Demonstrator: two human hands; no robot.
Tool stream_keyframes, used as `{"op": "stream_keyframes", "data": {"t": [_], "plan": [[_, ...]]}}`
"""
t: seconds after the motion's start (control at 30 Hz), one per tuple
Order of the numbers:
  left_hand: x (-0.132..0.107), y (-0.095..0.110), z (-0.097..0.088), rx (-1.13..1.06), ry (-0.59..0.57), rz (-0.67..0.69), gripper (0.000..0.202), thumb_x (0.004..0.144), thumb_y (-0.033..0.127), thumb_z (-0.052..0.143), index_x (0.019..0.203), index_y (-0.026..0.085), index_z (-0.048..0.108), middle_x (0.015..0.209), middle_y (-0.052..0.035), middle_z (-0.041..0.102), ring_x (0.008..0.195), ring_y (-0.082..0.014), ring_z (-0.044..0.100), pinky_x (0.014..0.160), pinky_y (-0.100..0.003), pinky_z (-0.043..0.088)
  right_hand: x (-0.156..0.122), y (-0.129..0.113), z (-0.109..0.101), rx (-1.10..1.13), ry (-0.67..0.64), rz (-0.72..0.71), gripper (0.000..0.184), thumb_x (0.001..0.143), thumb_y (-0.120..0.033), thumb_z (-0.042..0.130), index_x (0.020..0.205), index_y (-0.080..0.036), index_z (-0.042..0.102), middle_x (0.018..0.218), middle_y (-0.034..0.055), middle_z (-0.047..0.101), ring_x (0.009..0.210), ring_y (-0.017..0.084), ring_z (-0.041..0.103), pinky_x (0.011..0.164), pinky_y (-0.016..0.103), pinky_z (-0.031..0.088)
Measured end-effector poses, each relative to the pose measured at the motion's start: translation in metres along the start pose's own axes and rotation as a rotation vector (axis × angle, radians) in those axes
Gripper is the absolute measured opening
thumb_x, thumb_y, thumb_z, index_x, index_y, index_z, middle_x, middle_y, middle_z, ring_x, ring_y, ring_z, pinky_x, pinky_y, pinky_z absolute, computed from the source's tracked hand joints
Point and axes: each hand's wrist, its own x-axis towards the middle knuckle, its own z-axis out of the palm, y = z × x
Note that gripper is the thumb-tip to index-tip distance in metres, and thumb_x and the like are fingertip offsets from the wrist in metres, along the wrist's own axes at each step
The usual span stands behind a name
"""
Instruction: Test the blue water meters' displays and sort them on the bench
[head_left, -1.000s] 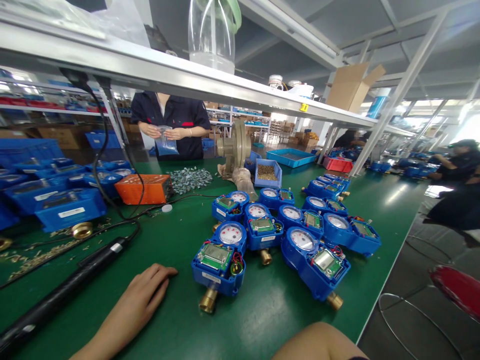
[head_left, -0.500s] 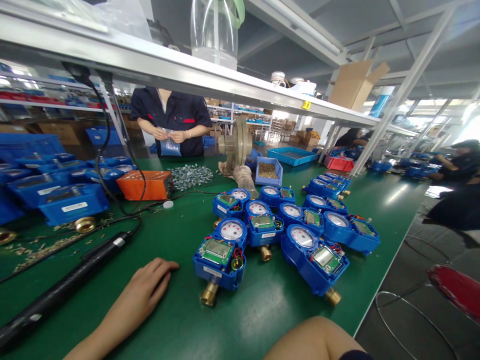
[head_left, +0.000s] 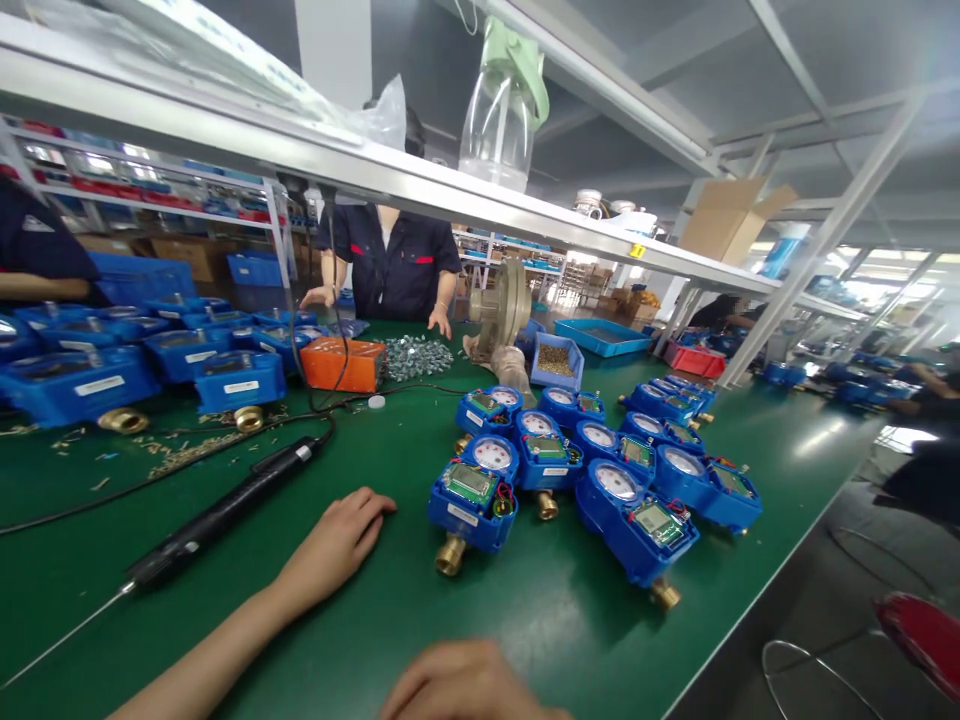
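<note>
Head view: unreadable white meter label [head_left: 463, 515]

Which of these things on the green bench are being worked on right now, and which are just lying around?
In hand:
left hand, flat on the green mat, holding nothing
right hand, at the near edge, grip unclear
nearest blue water meter
black electric screwdriver

Lying about:
orange box
pile of silvery screws
blue bin of brass parts
</note>
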Motion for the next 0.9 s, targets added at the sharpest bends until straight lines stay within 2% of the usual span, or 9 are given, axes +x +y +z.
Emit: {"op": "stream_keyframes", "data": {"t": [0.07, 0.1, 0.13, 0.17, 0.27, 0.4, 0.6, 0.73, 0.9], "plan": [[0.0, 0.001, -0.001, -0.005, 0.004, -0.001, 0.023, 0.097, 0.025, 0.034, 0.111, 0.025, 0.052, 0.103, -0.004, 0.054, 0.097, -0.0212, 0.053, 0.085, -0.038, 0.039, -0.024, 0.003, -0.026, 0.019, 0.485, 0.257, 0.019, 0.087, -0.028, 0.054, 0.085, -0.02, 0.07, 0.087, 0.006, 0.068, 0.081, 0.018, 0.063, 0.078, 0.03, 0.051], [0.0, 0.002, -0.001, -0.006, 0.006, -0.002, 0.022, 0.096, 0.025, 0.035, 0.11, 0.025, 0.052, 0.103, -0.0038, 0.054, 0.096, -0.0211, 0.053, 0.085, -0.038, 0.039, -0.034, 0.004, -0.039, 0.104, 0.666, 0.401, 0.018, 0.087, -0.03, 0.055, 0.088, -0.02, 0.07, 0.089, 0.0066, 0.068, 0.08, 0.019, 0.062, 0.077, 0.032, 0.051], [0.0, 0.003, -0.002, -0.007, 0.009, -0.002, 0.022, 0.096, 0.024, 0.035, 0.11, 0.025, 0.052, 0.102, -0.0036, 0.054, 0.096, -0.0211, 0.053, 0.084, -0.038, 0.039, -0.04, 0.006, -0.052, 0.21, 0.811, 0.463, 0.018, 0.085, -0.032, 0.058, 0.095, -0.02, 0.069, 0.093, 0.0076, 0.068, 0.082, 0.02, 0.062, 0.08, 0.035, 0.051], [0.0, 0.004, -0.002, -0.006, 0.014, -0.001, 0.022, 0.096, 0.024, 0.035, 0.109, 0.025, 0.052, 0.102, -0.0036, 0.054, 0.095, -0.021, 0.053, 0.084, -0.038, 0.039, -0.044, 0.007, -0.063, 0.339, 0.883, 0.502, 0.024, 0.085, -0.034, 0.059, 0.103, -0.02, 0.066, 0.103, 0.0091, 0.066, 0.091, 0.022, 0.062, 0.087, 0.038, 0.05], [0.0, 0.006, -0.003, -0.004, 0.032, 0.001, 0.021, 0.096, 0.023, 0.036, 0.108, 0.025, 0.053, 0.102, -0.0035, 0.054, 0.095, -0.021, 0.053, 0.084, -0.038, 0.039, -0.036, 0.016, -0.086, 0.769, 0.879, 0.566, 0.046, 0.085, -0.043, 0.059, 0.12, -0.015, 0.053, 0.118, 0.0146, 0.06, 0.107, 0.025, 0.059, 0.1, 0.041, 0.043], [0.0, 0.008, -0.005, -0.005, 0.039, -0.003, 0.02, 0.095, 0.022, 0.037, 0.107, 0.024, 0.053, 0.101, -0.0036, 0.054, 0.095, -0.0207, 0.053, 0.083, -0.037, 0.039, -0.001, 0.034, -0.099, 1.092, 0.796, 0.735, 0.068, 0.08, -0.054, 0.06, 0.125, -0.006, 0.043, 0.102, 0.016, 0.064, 0.094, 0.024, 0.064, 0.095, 0.04, 0.046], [0.0, 0.011, -0.007, 0.008, 0.049, 0.0, 0.02, 0.094, 0.021, 0.038, 0.105, 0.024, 0.054, 0.099, -0.004, 0.055, 0.093, -0.021, 0.053, 0.082, -0.036, 0.038, 0.036, 0.037, -0.106, 1.25, 0.668, 0.719, 0.059, 0.082, -0.05, 0.061, 0.129, -0.017, 0.047, 0.122, 0.0111, 0.06, 0.112, 0.025, 0.057, 0.1, 0.046, 0.043], [0.0, 0.011, -0.007, 0.019, 0.062, -0.001, 0.021, 0.094, 0.021, 0.037, 0.106, 0.023, 0.055, 0.099, -0.0044, 0.055, 0.092, -0.0212, 0.053, 0.081, -0.036, 0.038, 0.043, 0.031, -0.103, 1.162, 0.738, 0.837, 0.057, 0.08, -0.049, 0.064, 0.127, -0.019, 0.05, 0.118, 0.0117, 0.063, 0.108, 0.027, 0.06, 0.096, 0.054, 0.044], [0.001, 0.005, -0.004, -0.012, 0.049, 0.003, 0.02, 0.094, 0.022, 0.039, 0.105, 0.024, 0.055, 0.099, -0.0037, 0.056, 0.093, -0.0207, 0.053, 0.083, -0.036, 0.038, 0.037, 0.015, -0.08, 1.143, 0.846, 0.755, 0.052, 0.081, -0.04, 0.066, 0.124, -0.015, 0.053, 0.113, 0.0102, 0.066, 0.107, 0.025, 0.061, 0.098, 0.047, 0.046]]}}
